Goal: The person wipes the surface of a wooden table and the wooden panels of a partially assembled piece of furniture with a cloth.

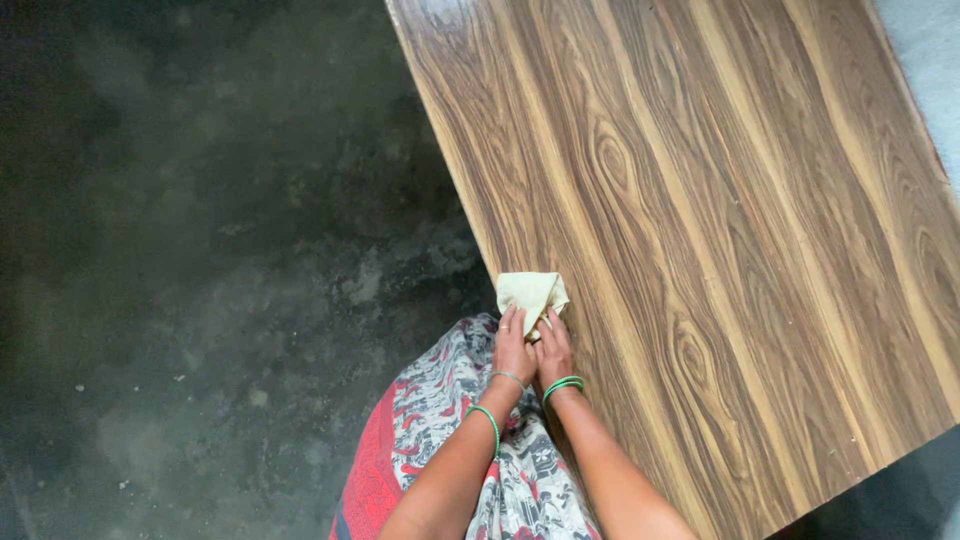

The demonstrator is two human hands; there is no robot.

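Together, the left hand [513,349] and right hand [553,349] are closed on a folded pale cloth [531,294], pressed flat at the wood-grain tabletop's [720,230] near edge, so both palms bear down

Pale soft cloth [531,293] on smooth, probably laminated wood-grain table [720,220].

Light: soft, even daylight on the tabletop [720,220]
Floor [200,250]: dim, murky, darkest at the upper left corner
Sharpness: wood grain crisp, no glare
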